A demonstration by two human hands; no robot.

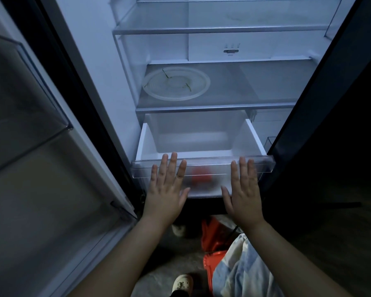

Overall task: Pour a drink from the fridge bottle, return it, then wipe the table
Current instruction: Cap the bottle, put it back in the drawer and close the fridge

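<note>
The fridge stands open in front of me. Its bottom drawer (204,146) is pulled partway out. My left hand (167,185) lies flat with straight fingers against the drawer's clear front panel, left of middle. My right hand (242,189) presses the same panel on the right, fingers straight too. A red blurred shape (201,175) shows through the frosted panel between my hands; I cannot tell whether it is the bottle. The visible back part of the drawer holds nothing.
A round clear plastic lid (176,83) lies on the glass shelf above the drawer. The left door (41,146) and the dark right door (330,125) stand open on either side. An orange-red bag (210,234) and my shoes (182,282) are on the floor below.
</note>
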